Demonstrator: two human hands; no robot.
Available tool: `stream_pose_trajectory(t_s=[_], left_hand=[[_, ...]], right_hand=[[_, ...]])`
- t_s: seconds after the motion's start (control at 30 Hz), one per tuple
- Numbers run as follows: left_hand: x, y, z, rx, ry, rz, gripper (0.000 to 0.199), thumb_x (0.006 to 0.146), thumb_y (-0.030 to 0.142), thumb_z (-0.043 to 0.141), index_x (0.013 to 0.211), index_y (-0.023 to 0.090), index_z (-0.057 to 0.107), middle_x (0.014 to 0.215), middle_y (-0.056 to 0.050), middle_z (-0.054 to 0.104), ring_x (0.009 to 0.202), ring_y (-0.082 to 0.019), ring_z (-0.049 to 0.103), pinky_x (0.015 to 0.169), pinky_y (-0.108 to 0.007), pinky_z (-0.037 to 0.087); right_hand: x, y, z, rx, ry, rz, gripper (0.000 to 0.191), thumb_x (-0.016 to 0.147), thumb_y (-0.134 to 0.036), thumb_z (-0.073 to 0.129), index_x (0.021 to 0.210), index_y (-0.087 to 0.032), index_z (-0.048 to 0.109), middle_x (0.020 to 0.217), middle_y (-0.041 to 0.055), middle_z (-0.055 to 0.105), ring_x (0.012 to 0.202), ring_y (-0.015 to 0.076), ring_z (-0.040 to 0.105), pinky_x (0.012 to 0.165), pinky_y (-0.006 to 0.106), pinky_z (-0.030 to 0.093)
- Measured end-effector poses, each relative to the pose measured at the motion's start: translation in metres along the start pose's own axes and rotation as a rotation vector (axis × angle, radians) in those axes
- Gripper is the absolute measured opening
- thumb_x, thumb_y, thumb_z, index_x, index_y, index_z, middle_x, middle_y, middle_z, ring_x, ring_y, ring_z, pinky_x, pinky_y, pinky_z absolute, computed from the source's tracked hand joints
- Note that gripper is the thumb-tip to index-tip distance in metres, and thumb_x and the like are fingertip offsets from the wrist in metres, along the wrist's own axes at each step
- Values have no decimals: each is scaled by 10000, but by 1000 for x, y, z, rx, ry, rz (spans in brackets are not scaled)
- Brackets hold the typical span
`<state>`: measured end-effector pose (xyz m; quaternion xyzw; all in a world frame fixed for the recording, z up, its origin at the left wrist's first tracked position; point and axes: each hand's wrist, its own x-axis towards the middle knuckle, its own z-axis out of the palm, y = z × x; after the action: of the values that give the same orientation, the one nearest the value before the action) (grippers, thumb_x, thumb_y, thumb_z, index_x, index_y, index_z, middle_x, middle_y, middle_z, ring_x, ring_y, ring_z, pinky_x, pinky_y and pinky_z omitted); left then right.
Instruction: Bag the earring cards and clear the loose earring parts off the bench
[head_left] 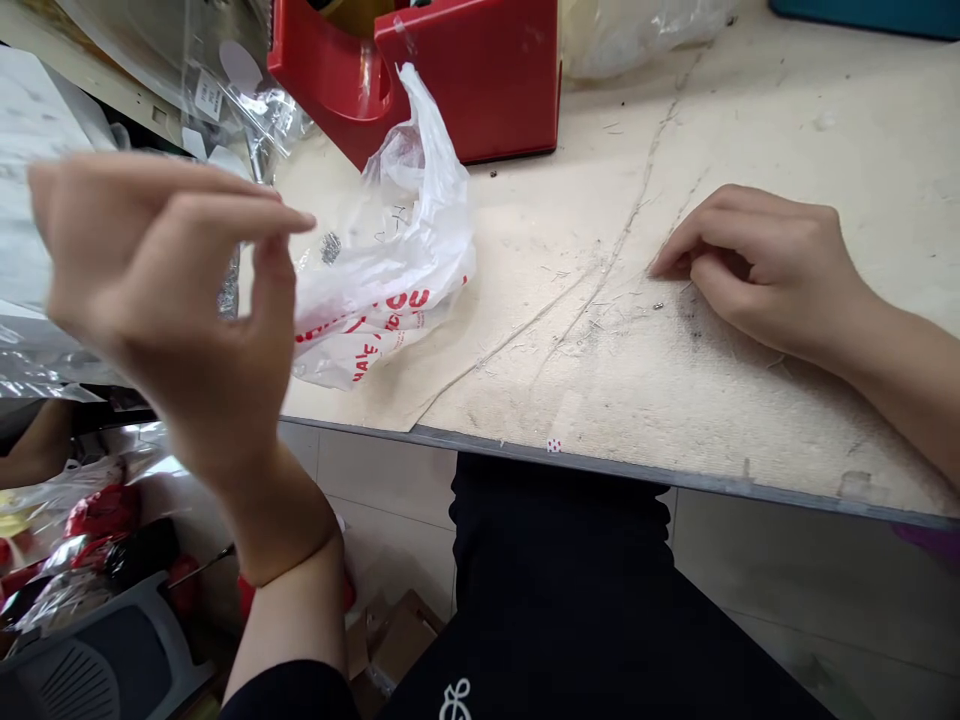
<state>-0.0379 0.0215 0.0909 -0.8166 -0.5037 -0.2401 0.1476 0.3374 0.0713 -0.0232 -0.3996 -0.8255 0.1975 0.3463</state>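
My left hand [180, 270] is raised at the left, slightly blurred, with thumb and forefinger pinched together. Whatever sits between those fingertips, if anything, is too small to make out. Just right of it, a white plastic bag [431, 235] with red print lies open on the table, and a small clump of silvery metal bits [330, 248] shows at its mouth. My right hand [772, 260] rests on the table at the right, its fingers closed in a pinch, tips touching the surface. Anything they hold is hidden. A tiny metal piece [658, 306] lies below those fingertips.
A red tape dispenser [495, 80] stands behind the bag. The pale tabletop [750, 420] has creases and thin scattered strands, and ends at a grey front edge [637, 475]. Clear plastic packaging [277, 115] is at the back left. Below left are a grey crate [112, 660] and cardboard [405, 640].
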Motion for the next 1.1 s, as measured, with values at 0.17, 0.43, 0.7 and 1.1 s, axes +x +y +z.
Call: stream_pose_trajectory(t_s=[0.17, 0.43, 0.7, 1.1], left_hand=[[-18, 55, 31, -65, -39, 221, 231, 895, 44, 702, 1056, 210, 688, 939, -20, 720, 850, -160, 655, 729, -345, 570], [-41, 65, 73, -210, -311, 184, 150, 961, 55, 584, 948, 188, 651, 859, -27, 660, 809, -157, 592, 674, -267, 510], [-28, 73, 63, -218, -384, 242, 119, 1017, 114, 516, 920, 167, 561, 845, -47, 647, 803, -173, 587, 695, -307, 529], [13, 56, 14, -421, -302, -231, 240, 939, 415, 654, 1137, 279, 659, 1008, -61, 716, 1051, -291, 694, 834, -452, 624]], right_hand=[[0, -1, 2, -6, 0, 5, 291, 783, -13, 453, 769, -221, 655, 820, 17, 678, 722, 151, 662, 582, 300, 518], [-1, 2, 2, -11, 2, 12, 296, 774, 0, 463, 779, -219, 661, 831, 19, 685, 726, 148, 664, 572, 287, 513], [2, -6, -3, 185, 35, 240, 278, 799, -23, 485, 778, -211, 689, 827, 17, 698, 749, 135, 679, 643, 285, 548], [9, 1, -78, 31, 446, 255, 274, 861, -49, 527, 895, -217, 741, 902, 63, 743, 850, 194, 725, 794, 374, 602]])
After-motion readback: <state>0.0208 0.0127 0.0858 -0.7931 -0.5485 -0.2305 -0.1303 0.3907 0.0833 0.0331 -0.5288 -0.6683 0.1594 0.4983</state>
